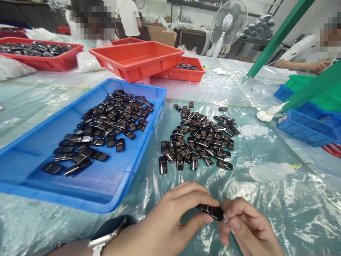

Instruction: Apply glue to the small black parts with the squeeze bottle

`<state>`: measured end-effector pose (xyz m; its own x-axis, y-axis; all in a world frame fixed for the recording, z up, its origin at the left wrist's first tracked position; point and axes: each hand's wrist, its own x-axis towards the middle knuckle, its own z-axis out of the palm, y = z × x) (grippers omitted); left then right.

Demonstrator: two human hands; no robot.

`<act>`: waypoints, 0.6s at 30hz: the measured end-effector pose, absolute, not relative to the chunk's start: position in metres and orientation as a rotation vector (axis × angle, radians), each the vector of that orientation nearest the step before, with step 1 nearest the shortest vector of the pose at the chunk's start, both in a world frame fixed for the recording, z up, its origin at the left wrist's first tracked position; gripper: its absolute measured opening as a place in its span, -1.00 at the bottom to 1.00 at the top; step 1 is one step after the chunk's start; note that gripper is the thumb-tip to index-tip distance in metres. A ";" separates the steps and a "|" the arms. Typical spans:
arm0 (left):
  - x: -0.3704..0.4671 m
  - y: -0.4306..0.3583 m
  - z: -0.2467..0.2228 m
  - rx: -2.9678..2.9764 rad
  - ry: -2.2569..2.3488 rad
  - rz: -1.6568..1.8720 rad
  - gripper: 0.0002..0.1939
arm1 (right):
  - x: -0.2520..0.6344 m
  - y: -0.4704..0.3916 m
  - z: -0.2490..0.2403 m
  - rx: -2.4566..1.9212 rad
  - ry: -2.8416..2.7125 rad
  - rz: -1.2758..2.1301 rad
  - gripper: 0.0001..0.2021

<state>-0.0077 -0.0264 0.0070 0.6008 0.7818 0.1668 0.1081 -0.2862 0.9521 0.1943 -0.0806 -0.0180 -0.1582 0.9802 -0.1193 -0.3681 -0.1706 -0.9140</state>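
Workshop bench, covered in wrinkled clear plastic sheeting [279, 213], with other people seated along the far edge. Your left hand [170, 220] sits low in the middle of the view, a watch [106, 233] on its wrist. Thumb and forefinger are closed on one end of a small glossy black piece [211, 211], held just above the sheeting. Your right hand [247, 227] meets it from the other side: its fingers are curled in and pinched at the piece's right tip, where a tiny pale bit shows between the fingertips; what that bit is, you cannot tell from here.

Beyond your hands, a loose pile of black pieces [199, 140] lies straight on the sheeting. Left of the pile, a blue tray [32, 177] holds a second scatter of the same pieces, mostly toward its far half. Right of the pile: a sprinkle of white crumbs [254, 131], and nearer you a pale squeeze bottle [271, 171] lying on its side with a thin nozzle pointing right. A second white bottle [269, 113] lies further back.

Far side: an orange tray [133, 62] stacked askew over another, a third at far left loaded with dark parts [34, 49]. Blue bins [306, 128] and green bars at right. A white fan [227, 26] stands behind.
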 end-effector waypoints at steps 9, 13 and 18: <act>-0.008 -0.027 0.006 1.769 0.714 0.724 -0.74 | 0.200 -0.078 -0.018 -0.960 -0.989 1.639 -0.89; -0.008 -0.029 0.009 1.769 0.721 0.719 -0.75 | 0.202 -0.080 -0.019 -0.972 -0.994 1.650 -0.88; -0.010 -0.027 0.017 1.789 0.723 0.664 -0.76 | 0.198 -0.080 -0.020 -0.943 -0.982 1.641 -0.94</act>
